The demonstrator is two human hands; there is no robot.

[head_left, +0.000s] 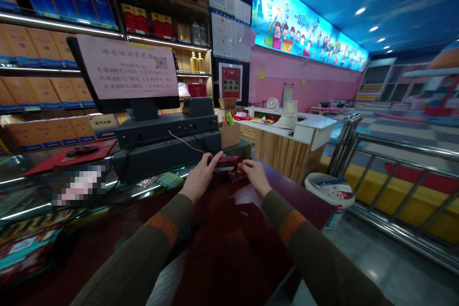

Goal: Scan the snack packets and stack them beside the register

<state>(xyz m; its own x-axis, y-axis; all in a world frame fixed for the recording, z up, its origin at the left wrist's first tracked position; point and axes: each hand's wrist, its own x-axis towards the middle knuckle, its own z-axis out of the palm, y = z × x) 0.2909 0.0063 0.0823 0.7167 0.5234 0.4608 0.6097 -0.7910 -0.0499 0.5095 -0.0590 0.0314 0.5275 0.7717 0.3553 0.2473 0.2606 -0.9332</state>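
Between my two hands is a small dark red packet [225,165] with a pale printed strip along its lower edge. My left hand [201,173] grips its left end, thumb and fingers closed around it. At the right end, the fingertips of my right hand [254,172] pinch its edge. Below the packet, close to my right fingers, lies more dark red wrapping [237,175]; I cannot tell whether it is part of the same packet. Both hands are just above the dark red glossy counter [229,239].
A monitor [125,71] with a paper sign stands on a black cash drawer unit [165,148] to the left. Behind my hands is a cardboard box [229,135]. Snack packs [28,253] lie at left. A white bin [330,191] and metal railing [401,162] stand right.
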